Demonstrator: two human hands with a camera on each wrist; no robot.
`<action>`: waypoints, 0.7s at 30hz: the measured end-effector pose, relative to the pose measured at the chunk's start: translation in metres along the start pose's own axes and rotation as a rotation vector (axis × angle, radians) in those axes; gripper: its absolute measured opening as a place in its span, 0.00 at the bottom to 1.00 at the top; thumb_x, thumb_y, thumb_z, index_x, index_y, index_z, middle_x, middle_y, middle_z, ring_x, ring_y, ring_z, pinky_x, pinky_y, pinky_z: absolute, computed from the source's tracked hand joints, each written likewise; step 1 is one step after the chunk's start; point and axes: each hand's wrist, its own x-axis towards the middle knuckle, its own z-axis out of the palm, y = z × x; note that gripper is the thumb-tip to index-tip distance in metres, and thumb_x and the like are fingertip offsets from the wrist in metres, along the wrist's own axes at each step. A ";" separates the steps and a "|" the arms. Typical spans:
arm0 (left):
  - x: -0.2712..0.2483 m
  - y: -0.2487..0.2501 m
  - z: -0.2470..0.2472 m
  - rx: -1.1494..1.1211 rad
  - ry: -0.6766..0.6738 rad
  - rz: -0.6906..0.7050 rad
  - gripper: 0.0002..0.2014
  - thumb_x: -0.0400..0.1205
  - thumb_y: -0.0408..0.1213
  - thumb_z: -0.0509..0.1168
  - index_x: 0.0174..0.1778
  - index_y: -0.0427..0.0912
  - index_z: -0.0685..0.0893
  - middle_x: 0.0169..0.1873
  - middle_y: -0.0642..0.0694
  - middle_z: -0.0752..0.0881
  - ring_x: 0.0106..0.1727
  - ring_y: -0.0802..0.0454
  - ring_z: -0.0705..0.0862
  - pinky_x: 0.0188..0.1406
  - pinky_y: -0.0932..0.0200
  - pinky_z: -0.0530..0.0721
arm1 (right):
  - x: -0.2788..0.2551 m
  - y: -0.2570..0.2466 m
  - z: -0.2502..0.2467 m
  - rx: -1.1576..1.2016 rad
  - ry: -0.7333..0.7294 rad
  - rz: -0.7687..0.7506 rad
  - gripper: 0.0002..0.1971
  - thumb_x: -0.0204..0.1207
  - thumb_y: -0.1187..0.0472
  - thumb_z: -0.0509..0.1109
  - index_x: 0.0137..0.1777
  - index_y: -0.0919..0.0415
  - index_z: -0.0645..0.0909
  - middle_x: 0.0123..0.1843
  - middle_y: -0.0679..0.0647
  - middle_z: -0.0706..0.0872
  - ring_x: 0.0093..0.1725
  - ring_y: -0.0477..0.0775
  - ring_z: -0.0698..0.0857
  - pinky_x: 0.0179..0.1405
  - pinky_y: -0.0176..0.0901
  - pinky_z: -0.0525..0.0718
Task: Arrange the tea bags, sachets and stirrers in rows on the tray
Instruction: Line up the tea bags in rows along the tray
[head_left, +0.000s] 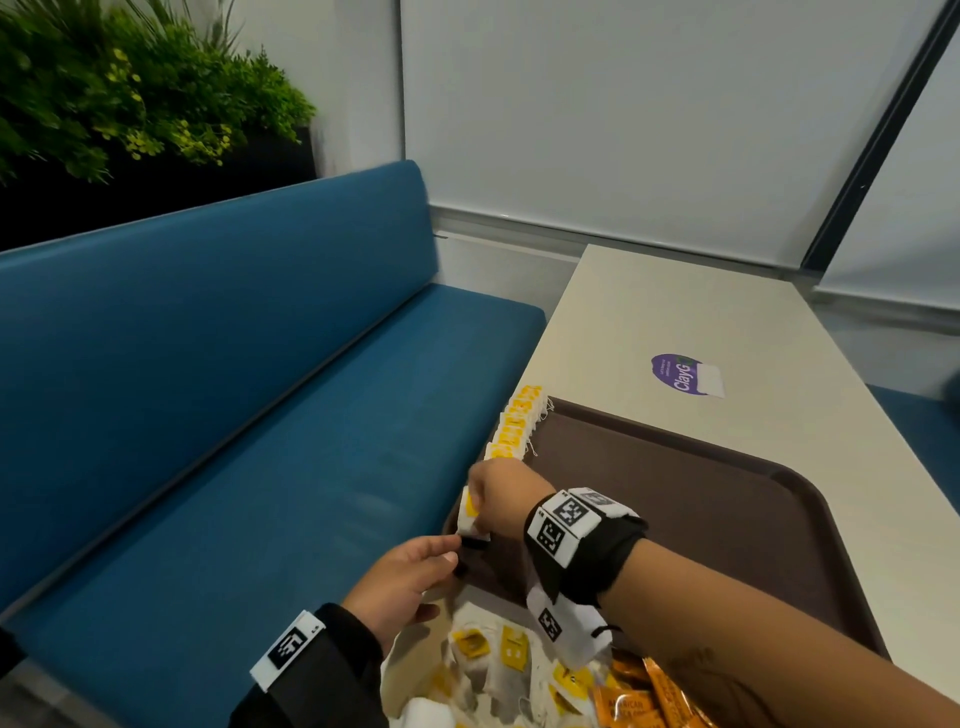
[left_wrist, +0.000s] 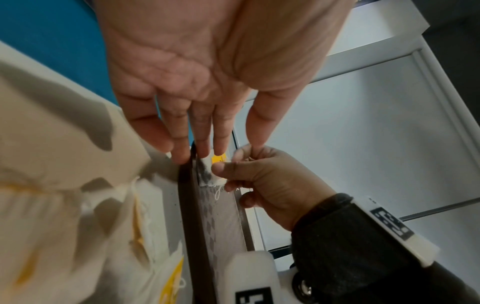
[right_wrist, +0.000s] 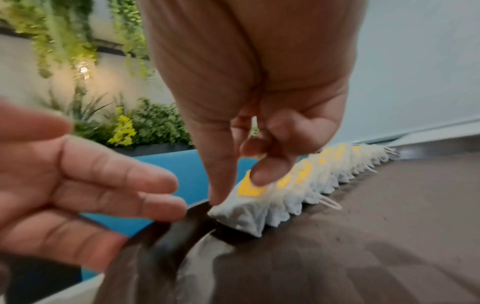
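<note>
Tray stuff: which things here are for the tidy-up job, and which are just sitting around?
For the job:
brown tray
row of tea bags along its edge
tea bag pinched by the right hand
left hand, open
loose tea bags
orange sachets

Just lying about:
purple sticker
blue bench
plants
</note>
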 end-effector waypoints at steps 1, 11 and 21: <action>0.000 0.000 0.000 -0.003 0.002 -0.002 0.10 0.84 0.35 0.59 0.56 0.51 0.82 0.48 0.50 0.85 0.49 0.56 0.80 0.38 0.61 0.74 | 0.002 -0.005 0.001 -0.024 -0.052 -0.032 0.04 0.73 0.63 0.73 0.45 0.61 0.83 0.52 0.58 0.84 0.52 0.59 0.82 0.47 0.44 0.82; -0.001 0.000 -0.001 0.005 0.003 -0.036 0.09 0.83 0.37 0.61 0.55 0.52 0.83 0.52 0.49 0.86 0.55 0.54 0.80 0.37 0.61 0.73 | 0.008 -0.007 0.009 0.014 -0.080 0.048 0.14 0.76 0.66 0.66 0.60 0.67 0.83 0.58 0.65 0.85 0.59 0.64 0.84 0.54 0.50 0.82; -0.014 0.012 -0.001 -0.033 0.011 -0.016 0.07 0.83 0.35 0.62 0.53 0.48 0.83 0.51 0.45 0.84 0.49 0.52 0.80 0.38 0.61 0.74 | -0.018 0.000 -0.015 0.229 -0.037 0.042 0.13 0.76 0.67 0.70 0.59 0.64 0.83 0.39 0.53 0.83 0.41 0.51 0.81 0.39 0.38 0.80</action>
